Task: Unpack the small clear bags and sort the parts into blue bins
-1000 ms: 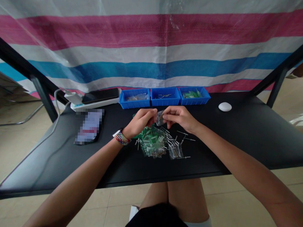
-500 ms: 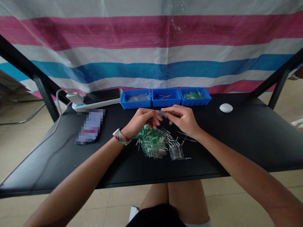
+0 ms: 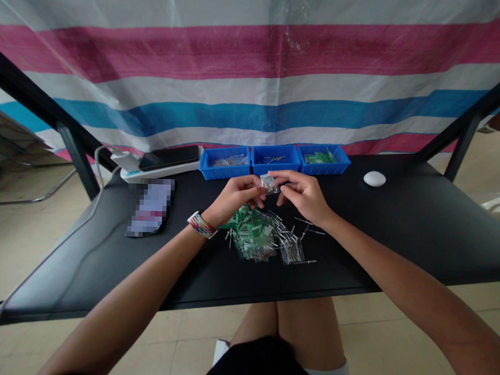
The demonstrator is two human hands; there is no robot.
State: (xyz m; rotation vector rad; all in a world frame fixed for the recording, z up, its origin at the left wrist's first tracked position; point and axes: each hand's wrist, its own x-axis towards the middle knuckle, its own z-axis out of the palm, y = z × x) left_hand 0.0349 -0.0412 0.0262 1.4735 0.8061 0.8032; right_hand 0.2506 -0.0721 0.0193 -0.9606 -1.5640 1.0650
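A small clear plastic bag (image 3: 268, 182) is raised above the table between my two hands. My left hand (image 3: 240, 195), with a woven watch band at the wrist, pinches its left side. The fingers of my right hand (image 3: 302, 192) are closed on its right side. What the bag contains is too small to make out. Just below my hands lies a pile of green plastic pieces (image 3: 252, 231), partly hidden by my left hand. Metal pop rivets (image 3: 282, 226) lie loose to its right, close to a clear bag of small parts (image 3: 292, 252).
Along the back edge stand a left blue bin (image 3: 225, 173) with clear bags, a middle blue bin (image 3: 275, 169) with metal pins and a right blue bin (image 3: 326, 167) with green pieces. A phone (image 3: 150, 208), power strip (image 3: 162, 172) and white mouse (image 3: 374, 179) flank them.
The clear bag has turned between my fingers, so its flat face shows now. My hands stay in nearly the same place, both still holding it.
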